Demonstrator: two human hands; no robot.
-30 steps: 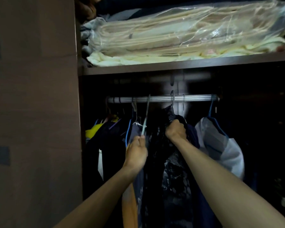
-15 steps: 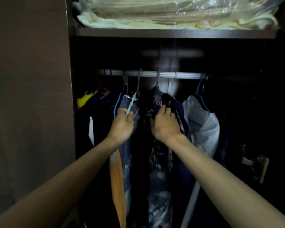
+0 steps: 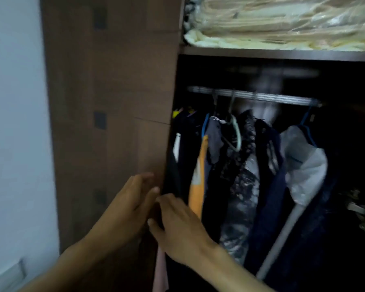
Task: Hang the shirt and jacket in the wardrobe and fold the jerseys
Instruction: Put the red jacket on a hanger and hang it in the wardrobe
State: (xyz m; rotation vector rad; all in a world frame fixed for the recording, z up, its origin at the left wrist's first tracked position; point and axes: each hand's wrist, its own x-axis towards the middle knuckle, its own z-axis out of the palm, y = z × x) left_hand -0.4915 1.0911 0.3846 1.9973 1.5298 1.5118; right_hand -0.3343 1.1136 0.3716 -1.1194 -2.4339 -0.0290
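The open wardrobe has a metal rail (image 3: 255,95) with several dark garments hanging from it. A dark patterned shirt (image 3: 243,165) hangs near the middle, with a pale green hanger (image 3: 236,133) beside it and a dark blue jacket (image 3: 270,186) to its right. My left hand (image 3: 131,205) lies with straight fingers against the edge of the brown wardrobe door (image 3: 114,123). My right hand (image 3: 179,224) is spread just beside it, low at the wardrobe's left side, holding nothing.
A shelf (image 3: 282,54) above the rail carries plastic-wrapped cream bedding (image 3: 282,22). A garment in a white plastic cover (image 3: 306,165) hangs at the right. An orange and grey jersey (image 3: 199,175) hangs at the left. A pale wall (image 3: 13,123) stands left of the wardrobe.
Both hands have let go of the hanger and garments at the rail and dropped down and left to the door's edge. The view has swung left.
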